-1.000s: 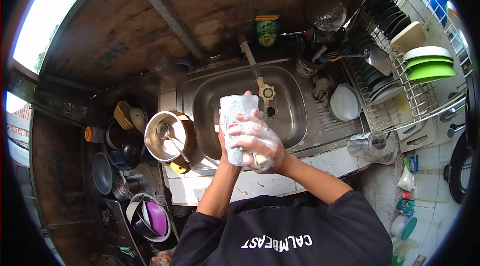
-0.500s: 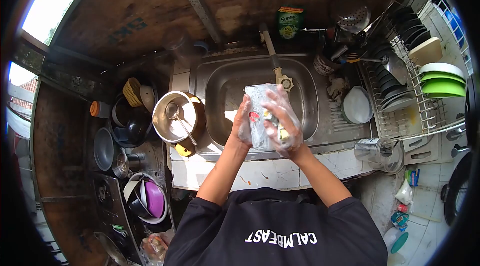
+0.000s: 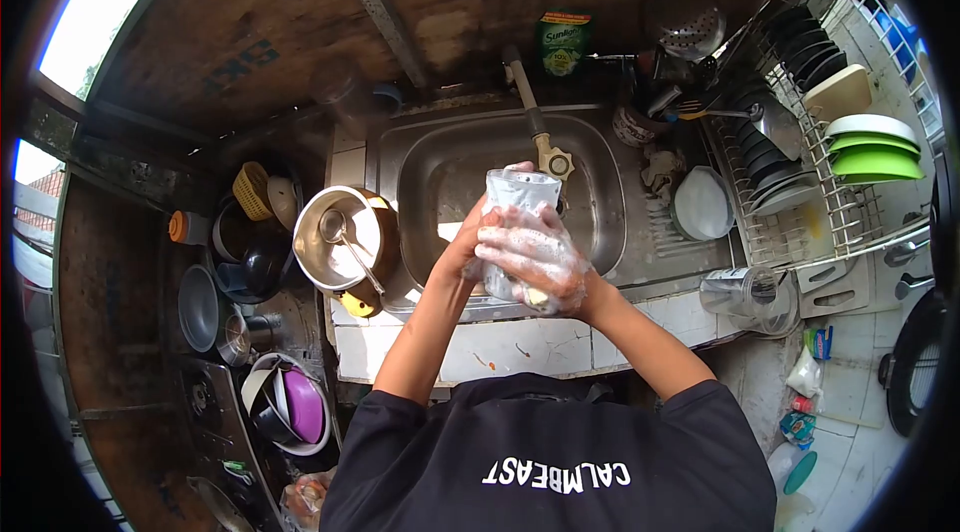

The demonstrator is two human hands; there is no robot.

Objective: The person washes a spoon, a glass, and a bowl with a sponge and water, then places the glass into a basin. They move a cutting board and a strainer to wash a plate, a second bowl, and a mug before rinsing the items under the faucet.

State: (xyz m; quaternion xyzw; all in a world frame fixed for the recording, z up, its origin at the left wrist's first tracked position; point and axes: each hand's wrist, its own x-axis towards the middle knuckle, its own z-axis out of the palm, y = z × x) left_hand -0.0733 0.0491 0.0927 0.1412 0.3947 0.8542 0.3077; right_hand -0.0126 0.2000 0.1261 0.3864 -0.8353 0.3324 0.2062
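Above the near edge of the steel sink (image 3: 420,172), a soapy clear container (image 3: 522,190) is held between both hands. My left hand (image 3: 465,244) grips it from the left side, its fingers partly hidden behind it. Covered in suds, my right hand (image 3: 545,257) lies across the front of the container with its fingers bent round it. A bit of yellowish sponge (image 3: 537,298) shows under the right palm. Behind the hands is the tap (image 3: 540,132).
Left of the sink stands a steel pot (image 3: 318,217) with a ladle (image 3: 347,247). On the right are a white bowl (image 3: 703,204), a dish rack (image 3: 850,222) with plates, and clear plastic containers (image 3: 740,295). A green soap pouch (image 3: 565,44) stands behind.
My right hand has moved from the container's right side across its front, covering more of it. The container looks turned, and the sponge sits lower. The whole view has shifted slightly.
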